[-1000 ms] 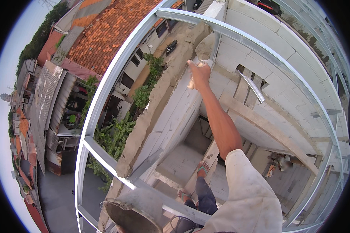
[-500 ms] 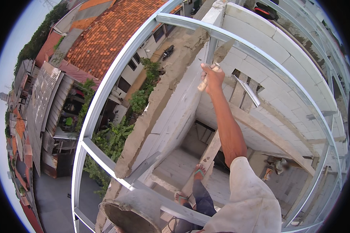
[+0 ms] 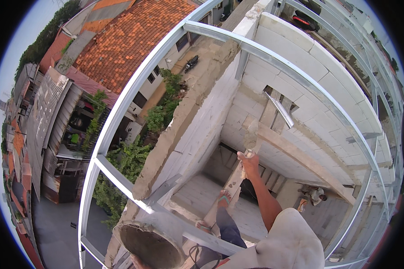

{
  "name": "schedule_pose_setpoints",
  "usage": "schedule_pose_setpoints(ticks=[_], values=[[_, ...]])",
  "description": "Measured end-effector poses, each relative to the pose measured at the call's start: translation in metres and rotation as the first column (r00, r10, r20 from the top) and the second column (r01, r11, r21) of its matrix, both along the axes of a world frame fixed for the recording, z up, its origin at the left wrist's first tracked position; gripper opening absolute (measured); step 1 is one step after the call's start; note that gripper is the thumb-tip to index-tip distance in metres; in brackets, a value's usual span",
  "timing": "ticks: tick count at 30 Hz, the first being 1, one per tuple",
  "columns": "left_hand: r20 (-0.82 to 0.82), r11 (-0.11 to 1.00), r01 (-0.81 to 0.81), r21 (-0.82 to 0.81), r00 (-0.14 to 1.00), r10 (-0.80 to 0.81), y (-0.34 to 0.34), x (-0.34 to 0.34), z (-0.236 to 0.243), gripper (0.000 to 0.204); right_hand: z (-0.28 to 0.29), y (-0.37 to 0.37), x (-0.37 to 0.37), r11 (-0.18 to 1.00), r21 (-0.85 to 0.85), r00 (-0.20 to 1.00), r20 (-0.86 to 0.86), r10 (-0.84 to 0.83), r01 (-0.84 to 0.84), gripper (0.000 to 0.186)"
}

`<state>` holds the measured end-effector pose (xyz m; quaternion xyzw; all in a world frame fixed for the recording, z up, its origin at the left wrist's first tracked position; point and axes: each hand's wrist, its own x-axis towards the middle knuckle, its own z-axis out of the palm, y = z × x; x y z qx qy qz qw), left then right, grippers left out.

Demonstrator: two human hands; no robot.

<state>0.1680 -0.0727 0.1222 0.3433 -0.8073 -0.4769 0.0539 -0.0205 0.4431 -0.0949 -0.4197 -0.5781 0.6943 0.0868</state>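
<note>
My right hand (image 3: 250,165) grips the handle of a trowel, its mortar-smeared blade (image 3: 250,134) held over the open interior below. A mortar-coated bucket (image 3: 164,240) sits low in view, with some mortar inside. My left hand (image 3: 139,262) shows only a sliver at the bucket's near rim; its fingers are hidden. Left of the trowel runs a white block wall (image 3: 202,121) with rough grey mortar (image 3: 166,148) along its top. My legs and sandalled feet (image 3: 223,199) are on a narrow board beneath.
Curved metal framing (image 3: 125,103) surrounds me. A wooden beam (image 3: 309,166) crosses the interior, and a loose metal channel (image 3: 278,109) leans near wall openings. A person (image 3: 314,195) is far below at right. Tiled roofs (image 3: 116,36), plants and a parked motorbike (image 3: 191,62) lie outside the wall.
My right hand and trowel have dropped from the top of the wall down and toward me, over the interior. The bucket stays at the lower left.
</note>
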Motion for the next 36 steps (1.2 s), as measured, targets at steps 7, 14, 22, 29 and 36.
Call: schedule_pose_setpoints(ticks=[7, 14, 22, 29, 36], values=[[-0.203, 0.848, 0.002, 0.530, 0.971, 0.125, 0.037, -0.031, 0.038, 0.038, -0.002, -0.068, 0.196, 0.980, -0.197, 0.921, 0.377, 0.102, -0.028, 0.039], [-0.353, 0.781, 0.149, 0.606, 0.931, 0.096, 0.044, -0.039, 0.056, 0.024, 0.116, -0.090, 0.222, 0.849, 0.202, 0.869, 0.199, 0.452, -0.488, 0.027], [-0.290, 0.938, 0.246, 0.244, 0.941, -0.171, 0.055, -0.035, 0.068, 0.024, 0.262, -0.115, 0.187, 0.238, 0.750, 0.599, 0.251, 0.760, -0.617, 0.030], [-0.327, 0.963, 0.253, 0.090, 0.921, -0.212, 0.068, -0.006, 0.054, 0.037, 0.311, -0.181, 0.154, -0.313, 0.693, 0.402, 0.663, 0.632, -0.650, 0.028], [-0.304, 0.951, 0.309, -0.008, 0.905, -0.297, 0.078, 0.009, 0.050, 0.033, 0.286, -0.216, 0.146, -0.543, 0.594, 0.212, 0.767, 0.606, -0.593, 0.016]])
